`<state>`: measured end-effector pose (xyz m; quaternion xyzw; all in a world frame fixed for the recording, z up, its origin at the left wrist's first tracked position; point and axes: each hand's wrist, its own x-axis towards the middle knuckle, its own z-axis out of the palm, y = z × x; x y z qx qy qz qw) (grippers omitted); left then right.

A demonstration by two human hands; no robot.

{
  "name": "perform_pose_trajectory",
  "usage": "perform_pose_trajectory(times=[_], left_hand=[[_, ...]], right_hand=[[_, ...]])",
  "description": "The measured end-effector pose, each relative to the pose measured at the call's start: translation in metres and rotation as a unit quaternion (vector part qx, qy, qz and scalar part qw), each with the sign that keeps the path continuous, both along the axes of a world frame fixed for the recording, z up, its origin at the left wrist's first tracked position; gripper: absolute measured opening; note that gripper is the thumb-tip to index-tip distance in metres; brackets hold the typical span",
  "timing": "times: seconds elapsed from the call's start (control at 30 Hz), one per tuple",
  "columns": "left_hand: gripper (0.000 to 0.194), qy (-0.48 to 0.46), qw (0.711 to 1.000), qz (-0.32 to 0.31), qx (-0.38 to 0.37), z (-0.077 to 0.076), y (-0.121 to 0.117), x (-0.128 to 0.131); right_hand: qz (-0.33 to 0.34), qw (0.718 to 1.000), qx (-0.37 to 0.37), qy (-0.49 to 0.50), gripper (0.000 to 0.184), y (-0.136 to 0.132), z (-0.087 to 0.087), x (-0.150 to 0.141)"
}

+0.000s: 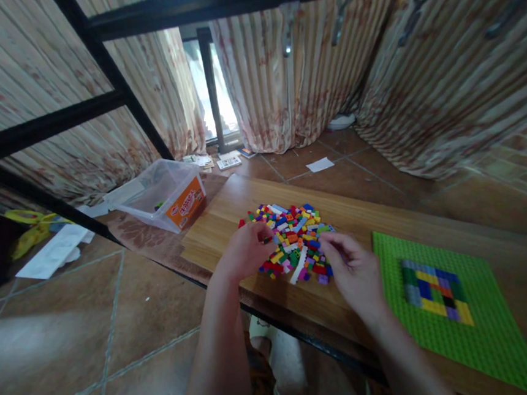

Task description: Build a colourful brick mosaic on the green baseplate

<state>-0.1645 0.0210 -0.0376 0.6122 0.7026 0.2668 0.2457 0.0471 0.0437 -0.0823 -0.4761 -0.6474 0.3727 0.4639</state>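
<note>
A heap of loose toy building bricks (289,235) in many colours lies on the wooden board. Over the left side of the heap is my left hand (248,248), its fingers curled in a pinch. A small dark green spot shows by its fingertips, too small to name. My right hand (355,269) is at the heap's right edge with thumb and fingers drawn together; what they hold, if anything, is hidden. Right of that hand lies a green baseplate (484,295), bearing a blurred block of joined bricks (438,293) in grey, blue, yellow, purple and other colours.
A clear plastic bin (152,192) with an orange label stands left of the wooden board (244,193), a few green pieces inside. Black metal bars (116,99) cross in front. Papers (320,165) lie on the tiled floor below striped curtains (272,86).
</note>
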Motion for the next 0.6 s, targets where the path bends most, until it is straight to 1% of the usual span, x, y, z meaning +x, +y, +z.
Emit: perform_pose_trajectory(times=[0.1, 0.17, 0.27, 0.37, 0.6], left_hand=[[0.008, -0.052, 0.995, -0.064, 0.046, 0.001, 0.003, 0.014], [0.005, -0.079, 0.99, -0.103, 0.056, 0.002, 0.005, 0.026], [0.002, -0.11, 0.983, -0.136, 0.05, 0.005, 0.007, 0.04], [0.006, -0.146, 0.978, -0.143, 0.046, 0.007, 0.009, 0.047], [0.015, -0.214, 0.968, -0.125, 0.042, 0.005, 0.012, 0.051]], right_hand=[[0.015, 0.994, -0.095, 0.06, 0.033, -0.003, 0.002, -0.006], [0.029, 0.987, -0.128, 0.094, 0.034, -0.003, 0.003, -0.01], [0.039, 0.978, -0.158, 0.132, 0.035, -0.001, 0.005, -0.013], [0.037, 0.973, -0.168, 0.151, 0.035, 0.0, 0.007, -0.011], [0.044, 0.969, -0.175, 0.169, 0.03, 0.001, 0.009, -0.007]])
